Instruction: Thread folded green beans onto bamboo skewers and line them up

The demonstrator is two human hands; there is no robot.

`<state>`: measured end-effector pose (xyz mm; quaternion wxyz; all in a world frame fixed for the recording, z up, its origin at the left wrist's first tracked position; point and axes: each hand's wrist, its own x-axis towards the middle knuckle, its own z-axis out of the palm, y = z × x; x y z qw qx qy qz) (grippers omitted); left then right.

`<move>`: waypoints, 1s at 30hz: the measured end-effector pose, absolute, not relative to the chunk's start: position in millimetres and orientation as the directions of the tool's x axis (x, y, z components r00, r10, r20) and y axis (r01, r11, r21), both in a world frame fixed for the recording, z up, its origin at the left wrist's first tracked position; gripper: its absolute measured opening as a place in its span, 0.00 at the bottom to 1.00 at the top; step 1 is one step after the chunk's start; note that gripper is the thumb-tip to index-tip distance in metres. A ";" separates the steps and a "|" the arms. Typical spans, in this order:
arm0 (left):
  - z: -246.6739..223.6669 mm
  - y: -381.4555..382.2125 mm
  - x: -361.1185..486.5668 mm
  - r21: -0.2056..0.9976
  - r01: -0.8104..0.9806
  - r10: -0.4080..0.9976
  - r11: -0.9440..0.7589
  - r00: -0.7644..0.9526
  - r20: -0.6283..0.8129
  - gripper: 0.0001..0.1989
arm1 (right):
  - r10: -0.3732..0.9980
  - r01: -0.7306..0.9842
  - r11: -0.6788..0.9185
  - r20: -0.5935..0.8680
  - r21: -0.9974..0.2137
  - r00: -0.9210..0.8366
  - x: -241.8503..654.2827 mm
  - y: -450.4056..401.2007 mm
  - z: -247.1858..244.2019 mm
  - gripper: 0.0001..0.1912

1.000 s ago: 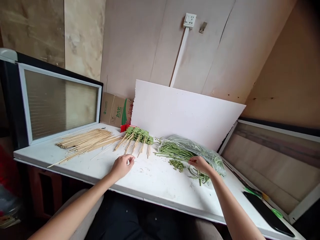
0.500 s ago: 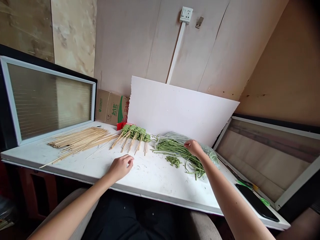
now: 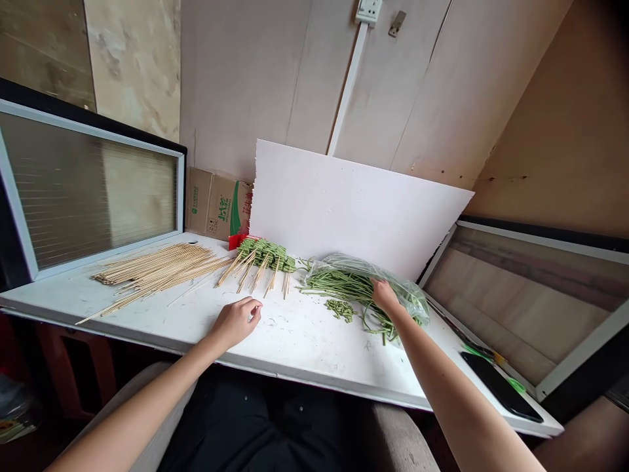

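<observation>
My right hand (image 3: 386, 296) is down on the pile of long green beans (image 3: 339, 282), its fingers curled at the stalks and partly hidden. The beans lie half inside a clear plastic bag (image 3: 415, 298). My left hand (image 3: 238, 322) rests above the table's front half with fingers curled in and thumb near the forefinger; nothing shows in it. Between the hands is a small heap of short cut bean pieces (image 3: 340, 309). Beyond my left hand, skewered bean pieces (image 3: 265, 252) are stacked with their sticks pointing toward me.
Loose bamboo skewers (image 3: 157, 269) spread over the left of the white table (image 3: 304, 347). A cardboard box (image 3: 221, 203) and a white board (image 3: 354, 203) stand at the back. Framed panels flank both sides. A black phone (image 3: 501, 387) and green-handled scissors (image 3: 515, 385) lie at the right edge.
My right hand has gone down and slightly right, from just above the beans into them. My left hand has hardly moved. The camera view has shifted a little.
</observation>
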<state>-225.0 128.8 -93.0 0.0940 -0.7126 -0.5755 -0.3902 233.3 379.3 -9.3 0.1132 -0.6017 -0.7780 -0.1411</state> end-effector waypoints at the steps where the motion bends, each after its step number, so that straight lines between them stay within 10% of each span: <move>1: -93.0 128.8 -225.0 0.314 0.894 0.746 -0.319 0.033 0.666 0.12 | 0.905 0.973 0.215 0.357 0.088 -0.233 235.9 383.3 -4.5 0.33; 13: -90.6 127.7 -223.9 0.309 0.905 0.766 -0.292 0.028 0.642 0.13 | 0.931 0.979 0.163 0.309 0.120 -0.193 242.8 404.2 16.6 0.37; 19: -90.2 127.4 -223.5 0.317 0.903 0.777 -0.290 0.029 0.628 0.13 | 0.972 0.986 0.100 0.198 0.134 -0.126 242.6 401.3 4.8 0.19; 30: -93.1 129.1 -224.5 0.324 0.899 0.774 -0.295 0.026 0.632 0.13 | 0.929 0.987 0.053 0.354 0.155 -0.105 245.9 388.9 -8.9 0.26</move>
